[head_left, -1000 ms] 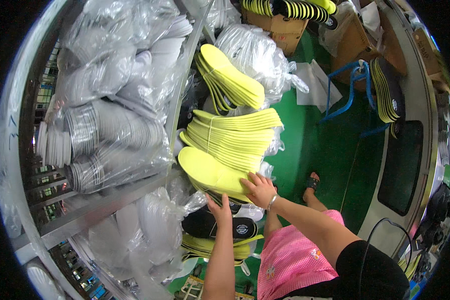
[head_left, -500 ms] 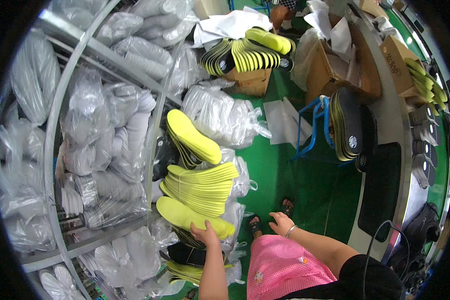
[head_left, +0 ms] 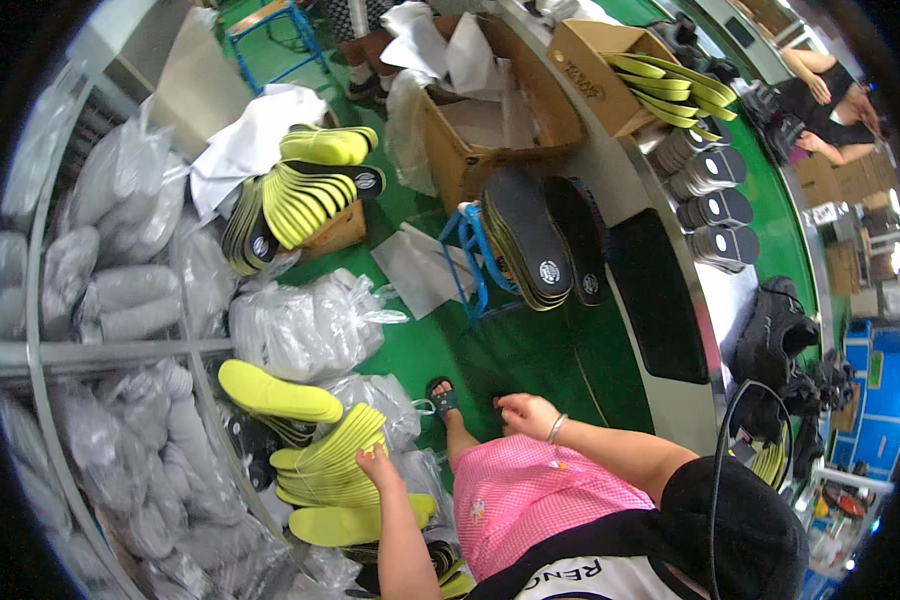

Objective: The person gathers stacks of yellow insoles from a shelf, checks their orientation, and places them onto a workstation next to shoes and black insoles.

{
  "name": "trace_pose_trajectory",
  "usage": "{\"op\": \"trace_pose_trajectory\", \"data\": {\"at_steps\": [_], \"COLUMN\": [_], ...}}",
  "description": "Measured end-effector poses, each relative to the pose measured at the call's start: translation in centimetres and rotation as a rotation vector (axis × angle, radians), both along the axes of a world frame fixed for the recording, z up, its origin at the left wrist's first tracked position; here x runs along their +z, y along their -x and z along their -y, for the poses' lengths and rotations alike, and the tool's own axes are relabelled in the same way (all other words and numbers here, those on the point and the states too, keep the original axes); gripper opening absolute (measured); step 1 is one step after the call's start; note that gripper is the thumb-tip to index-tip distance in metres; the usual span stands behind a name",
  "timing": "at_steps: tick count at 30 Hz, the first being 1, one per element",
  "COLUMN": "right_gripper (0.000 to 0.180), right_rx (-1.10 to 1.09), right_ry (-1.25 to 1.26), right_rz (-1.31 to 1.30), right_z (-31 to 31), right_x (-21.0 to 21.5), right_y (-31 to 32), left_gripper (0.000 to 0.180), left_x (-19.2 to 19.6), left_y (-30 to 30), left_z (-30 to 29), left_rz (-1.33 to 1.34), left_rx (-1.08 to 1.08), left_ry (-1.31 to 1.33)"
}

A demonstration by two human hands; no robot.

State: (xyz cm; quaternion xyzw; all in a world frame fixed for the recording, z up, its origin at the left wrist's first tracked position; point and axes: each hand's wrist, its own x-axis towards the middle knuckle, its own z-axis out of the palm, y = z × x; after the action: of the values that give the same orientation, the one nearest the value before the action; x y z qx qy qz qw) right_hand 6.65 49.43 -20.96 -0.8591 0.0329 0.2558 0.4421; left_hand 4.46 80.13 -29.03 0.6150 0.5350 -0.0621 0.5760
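Note:
My left hand (head_left: 376,468) is at the right edge of a fanned stack of yellow-green shoe insoles (head_left: 315,465), fingers apart and apparently touching it; I see nothing held. Beyond that stack lies another pile with a bright yellow-green insole (head_left: 280,392) on top. Nearer me, a flat yellow-green insole (head_left: 355,522) tops a further pile, partly behind my left forearm. My right hand (head_left: 530,415) hovers in front of the pink checked apron (head_left: 530,480), fingers loosely stretched and holding nothing I can see.
Plastic-bagged goods (head_left: 130,450) fill the metal rack on the left. Ahead, more insoles (head_left: 295,205) sit on a carton. A blue stool (head_left: 470,265) bears black insoles (head_left: 530,240) beside an open cardboard box (head_left: 450,150). Along the right runs a workbench (head_left: 610,170); another person (head_left: 830,105) is beyond it.
The view has turned to the right, so the rack and insoles sit differently. My left hand has left the nearer insole pile and is now at the fanned stack's edge.

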Motion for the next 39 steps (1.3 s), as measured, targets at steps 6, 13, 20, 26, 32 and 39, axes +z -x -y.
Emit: {"op": "trace_pose_trajectory", "data": {"at_steps": [6, 13, 20, 26, 32, 39], "right_gripper": [0.022, 0.024, 0.026, 0.023, 0.016, 0.028], "right_rx": [-0.337, -0.244, -0.063, 0.046, 0.128, 0.339], "right_ry": [0.156, 0.083, 0.057, 0.062, 0.053, -0.101], "right_rz": [0.378, 0.178, -0.29, -0.366, -0.391, -0.23], "right_z": [3.8, 3.0, 0.1, -1.0, -3.5, -13.1], "right_x": [5.0, -0.6, -6.7, -11.5, -13.4, -15.0], "right_y": [-7.0, -2.9, 3.2, 3.2, 1.7, -4.7], "left_gripper": [0.057, 0.064, 0.102, 0.08, 0.08, 0.069], "left_x": [0.5, -3.9, -0.6, -5.1, -3.5, -2.4], "left_y": [-4.1, -8.7, -13.6, -13.1, -11.3, 1.1], "left_z": [3.9, -4.5, -12.2, -17.3, -16.5, -15.9], "left_rz": [0.017, 0.206, -0.259, 0.184, -0.128, -0.36], "left_rx": [-0.198, -0.074, 0.033, 0.287, -0.085, 0.176], "left_ry": [0.194, -0.271, -0.56, -0.201, -0.196, -0.698]}}
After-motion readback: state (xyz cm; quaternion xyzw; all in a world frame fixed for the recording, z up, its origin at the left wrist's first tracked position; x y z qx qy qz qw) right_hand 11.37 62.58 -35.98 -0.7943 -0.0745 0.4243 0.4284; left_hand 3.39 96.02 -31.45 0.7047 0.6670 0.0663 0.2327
